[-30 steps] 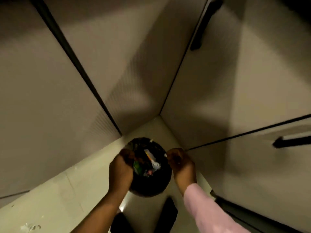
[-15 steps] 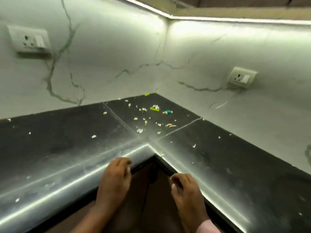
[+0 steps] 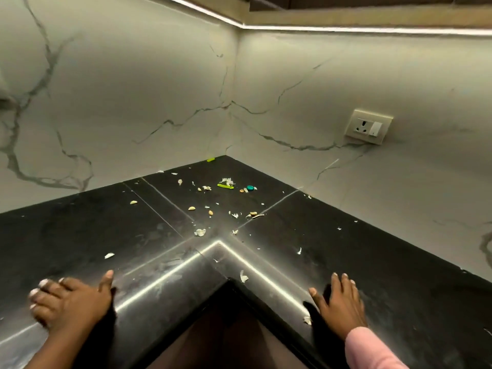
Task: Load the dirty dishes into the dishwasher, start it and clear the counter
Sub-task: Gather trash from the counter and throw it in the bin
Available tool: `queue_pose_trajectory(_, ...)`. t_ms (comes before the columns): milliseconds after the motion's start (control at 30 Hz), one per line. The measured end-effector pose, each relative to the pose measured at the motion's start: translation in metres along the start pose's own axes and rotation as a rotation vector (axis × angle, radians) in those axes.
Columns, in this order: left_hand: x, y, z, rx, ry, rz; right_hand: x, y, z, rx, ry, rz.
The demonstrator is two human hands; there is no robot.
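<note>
Both hands have come up and spread apart since a moment ago, when they sat close together below the inner corner; now the left hand [image 3: 70, 302] lies flat on the near edge of the counter [image 3: 80, 235] with fingers released and splayed, holding nothing, and the right hand [image 3: 339, 302] rests likewise on the other leg of the corner, fingers straight and empty, a pink sleeve [image 3: 370, 350] behind it. No dishes or dishwasher are in view, so clearing the counter looks like the step in hand. Its black stone top is hard, smooth and glossy, so bits should slide across it freely. What is left lies toward the back corner, well apart from both hands: pale scraps [image 3: 200, 232] like garlic skins and cloves (weightless and papery, likely to scatter or cling to skin), a green strip [image 3: 225, 185] and a small teal cap [image 3: 250, 187], both probably light and stiff. Sweeping with a flat palm toward the edge would suit better than pinching; the cap alone is worth picking up between fingertips.
</note>
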State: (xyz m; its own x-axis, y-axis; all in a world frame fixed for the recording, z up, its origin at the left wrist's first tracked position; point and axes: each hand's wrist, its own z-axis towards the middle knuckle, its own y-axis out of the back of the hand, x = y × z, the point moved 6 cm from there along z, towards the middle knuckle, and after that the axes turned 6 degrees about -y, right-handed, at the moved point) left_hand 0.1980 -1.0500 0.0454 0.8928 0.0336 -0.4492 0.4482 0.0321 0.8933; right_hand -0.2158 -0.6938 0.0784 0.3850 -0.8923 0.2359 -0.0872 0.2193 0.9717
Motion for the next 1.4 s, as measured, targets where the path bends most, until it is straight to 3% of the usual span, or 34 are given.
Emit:
queue_pose_trajectory(233,-0.151,-0.076,0.031,0.105,-0.523,0.130,0.101,-0.053,0.089,0.085,0.165,-0.066)
queue_pose_trajectory(400,-0.267,-0.126,0.019,0.236,-0.878,-0.045,0.211,-0.079,0.133,0.124,0.419,-0.018)
queue_pose_trajectory(500,-0.276,-0.120,0.057,0.094,-0.858,-0.122,0.257,-0.087,0.150,0.255,0.590,0.038)
queue_pose_trajectory(600,-0.246,-0.097,0.127,-0.098,-0.566,0.012,0.260,-0.073,0.204,0.183,0.542,0.101)
queue_pose_trajectory(733,-0.200,-0.090,0.186,0.034,-0.219,0.123,0.247,-0.068,0.300,0.163,0.414,0.056)
queue_pose_trajectory(933,-0.205,-0.101,0.187,-0.058,-0.383,0.177,0.293,-0.096,0.398,0.226,0.449,-0.017)
queue_pose_trajectory(1067,-0.205,-0.101,0.189,-0.032,-0.439,0.091,0.368,-0.119,0.379,0.200,0.683,-0.087)
queue_pose_trajectory(1200,-0.213,-0.096,0.181,-0.049,-0.565,-0.077,0.424,-0.127,0.336,0.406,0.965,0.119)
queue_pose_trajectory(1300,-0.212,-0.093,0.184,-0.107,-0.622,-0.186,0.457,-0.120,0.358,0.378,0.928,0.322)
queue_pose_trajectory(1400,-0.212,-0.094,0.190,-0.109,-0.685,-0.238,0.485,-0.125,0.414,0.292,0.772,0.272)
